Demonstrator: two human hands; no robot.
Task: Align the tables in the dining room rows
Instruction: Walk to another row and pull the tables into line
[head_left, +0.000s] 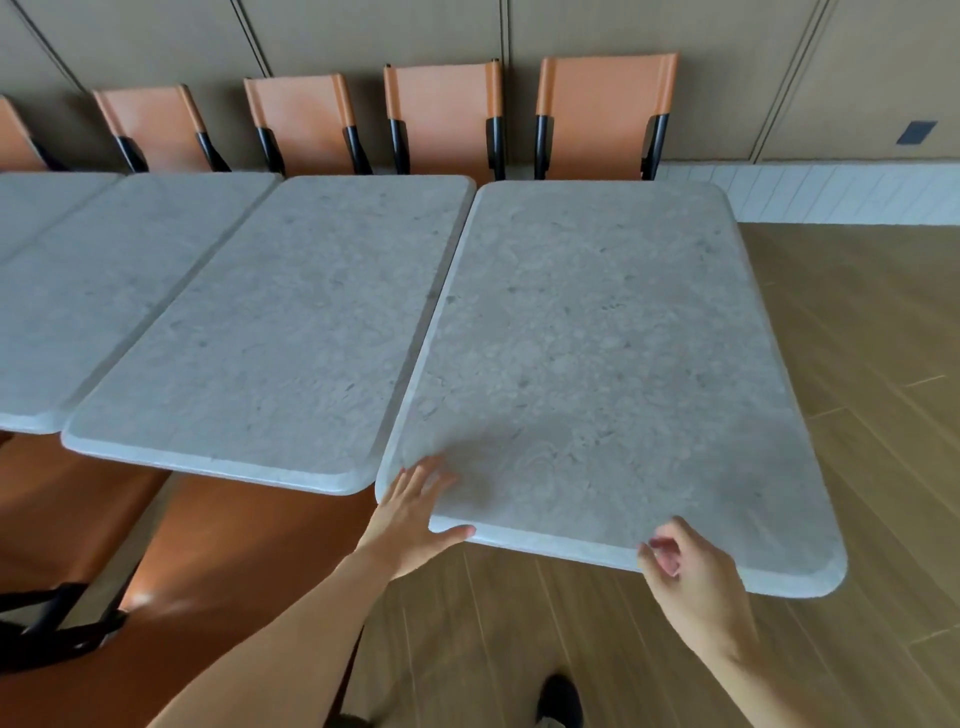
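the end table (613, 364) sits last in the row, its near edge jutting past the next table (291, 332), so both hands sit at that edge to shift it. the left hand (415, 514) lies open on the corner; the right hand (691, 571) curls at the rim (grip unclear). no containers show.

A: Which parts are cut off or hidden?
B: The leftmost surface (31, 208) and leftmost chair (15, 140) run past the frame edge (table bases hidden).
A: Blur?
B: The right hand (691, 582) fingertips.
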